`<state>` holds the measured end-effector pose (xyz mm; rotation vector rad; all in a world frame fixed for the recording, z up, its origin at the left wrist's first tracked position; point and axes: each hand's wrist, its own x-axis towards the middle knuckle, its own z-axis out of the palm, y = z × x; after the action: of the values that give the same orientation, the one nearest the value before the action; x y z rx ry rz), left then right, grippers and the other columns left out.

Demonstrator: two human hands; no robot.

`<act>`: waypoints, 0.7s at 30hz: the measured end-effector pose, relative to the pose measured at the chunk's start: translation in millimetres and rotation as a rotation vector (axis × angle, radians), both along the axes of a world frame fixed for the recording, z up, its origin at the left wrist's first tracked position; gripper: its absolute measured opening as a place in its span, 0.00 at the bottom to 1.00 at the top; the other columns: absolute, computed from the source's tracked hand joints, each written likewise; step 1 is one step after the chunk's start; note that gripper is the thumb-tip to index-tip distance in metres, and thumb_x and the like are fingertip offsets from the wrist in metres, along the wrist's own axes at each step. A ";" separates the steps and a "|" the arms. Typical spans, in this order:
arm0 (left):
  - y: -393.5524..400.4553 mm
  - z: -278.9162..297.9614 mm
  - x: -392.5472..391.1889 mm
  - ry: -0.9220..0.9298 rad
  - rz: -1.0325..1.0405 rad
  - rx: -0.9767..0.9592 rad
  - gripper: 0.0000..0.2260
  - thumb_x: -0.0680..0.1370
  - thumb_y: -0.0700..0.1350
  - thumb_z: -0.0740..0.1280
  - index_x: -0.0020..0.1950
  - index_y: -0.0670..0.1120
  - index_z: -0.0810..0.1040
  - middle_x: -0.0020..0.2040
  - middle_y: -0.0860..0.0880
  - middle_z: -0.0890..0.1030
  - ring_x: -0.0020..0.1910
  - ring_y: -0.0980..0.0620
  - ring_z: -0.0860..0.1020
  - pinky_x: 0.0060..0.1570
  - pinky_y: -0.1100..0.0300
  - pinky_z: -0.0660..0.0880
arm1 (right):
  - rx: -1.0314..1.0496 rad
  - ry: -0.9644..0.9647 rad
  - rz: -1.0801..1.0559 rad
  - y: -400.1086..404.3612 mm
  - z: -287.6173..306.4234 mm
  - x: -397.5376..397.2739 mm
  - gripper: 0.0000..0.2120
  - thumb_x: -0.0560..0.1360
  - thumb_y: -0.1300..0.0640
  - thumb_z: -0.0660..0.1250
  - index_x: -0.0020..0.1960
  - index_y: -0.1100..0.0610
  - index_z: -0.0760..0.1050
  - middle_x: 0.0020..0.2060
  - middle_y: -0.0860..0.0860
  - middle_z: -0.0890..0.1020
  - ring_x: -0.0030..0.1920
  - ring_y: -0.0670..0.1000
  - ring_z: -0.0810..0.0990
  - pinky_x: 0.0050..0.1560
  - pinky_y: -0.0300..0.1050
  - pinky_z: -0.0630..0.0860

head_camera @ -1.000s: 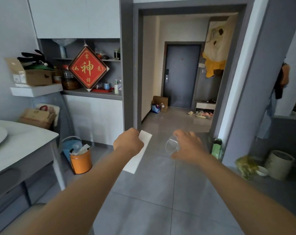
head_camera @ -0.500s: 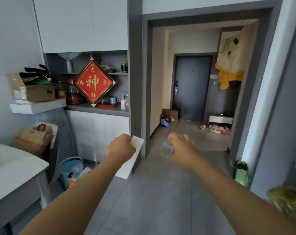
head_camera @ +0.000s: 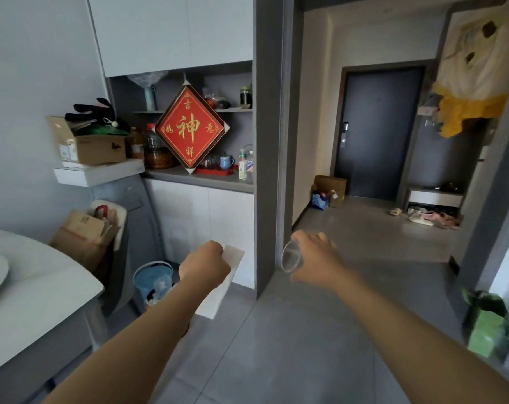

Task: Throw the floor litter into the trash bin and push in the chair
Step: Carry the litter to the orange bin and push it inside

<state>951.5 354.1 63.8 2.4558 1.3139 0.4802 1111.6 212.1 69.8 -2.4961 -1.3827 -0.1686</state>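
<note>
In view: 2 hands, left [head_camera: 204, 263] and right [head_camera: 314, 258]; 1 white sheet [head_camera: 222, 282]; 1 clear cup [head_camera: 290, 259]; 1 bin [head_camera: 153, 279]; 1 table [head_camera: 35, 290]; 1 red plaque [head_camera: 191, 130]; 1 door [head_camera: 377, 132]; 1 blue mug [head_camera: 226, 162]; 2 boxes, on shelf [head_camera: 91, 147] and in hall [head_camera: 330, 186]; 1 green bag [head_camera: 484, 330].

Floor [head_camera: 320, 330] ahead open thru doorway. Left: table [head_camera: 43, 301] edge, bin [head_camera: 153, 277] (against cabinet); pillar [head_camera: 266, 141] centre, green bag [head_camera: 484, 330] right.
</note>
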 end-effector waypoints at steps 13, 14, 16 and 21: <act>153.1 4.2 91.4 -0.007 0.204 0.077 0.05 0.73 0.39 0.64 0.38 0.46 0.70 0.33 0.49 0.73 0.37 0.46 0.77 0.35 0.57 0.70 | 0.000 -0.072 0.217 179.3 9.9 114.5 0.36 0.68 0.52 0.76 0.71 0.53 0.63 0.67 0.51 0.72 0.66 0.56 0.67 0.67 0.50 0.65; 163.8 5.6 96.8 -0.015 0.223 0.075 0.03 0.73 0.39 0.64 0.40 0.45 0.72 0.34 0.49 0.75 0.38 0.45 0.78 0.36 0.58 0.71 | -0.001 -0.077 0.230 191.5 12.5 122.6 0.36 0.69 0.52 0.76 0.71 0.53 0.62 0.67 0.52 0.72 0.67 0.56 0.67 0.68 0.50 0.65; 183.6 7.3 105.1 -0.028 0.259 0.084 0.02 0.73 0.39 0.63 0.43 0.43 0.75 0.35 0.48 0.76 0.38 0.45 0.78 0.35 0.58 0.71 | 0.002 -0.075 0.255 214.8 15.7 136.8 0.36 0.69 0.53 0.75 0.72 0.53 0.62 0.68 0.51 0.72 0.68 0.56 0.67 0.68 0.50 0.65; 218.0 1.2 114.8 -0.016 0.327 0.044 0.09 0.73 0.40 0.63 0.50 0.45 0.78 0.44 0.46 0.81 0.43 0.45 0.79 0.38 0.57 0.72 | -0.010 -0.065 0.304 265.3 9.6 160.6 0.36 0.69 0.52 0.76 0.72 0.53 0.62 0.67 0.51 0.73 0.67 0.56 0.68 0.67 0.51 0.66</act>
<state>1066.3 572.2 64.9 2.2715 1.7243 0.6101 1272.2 477.3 79.4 -2.2693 -1.7706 -0.1800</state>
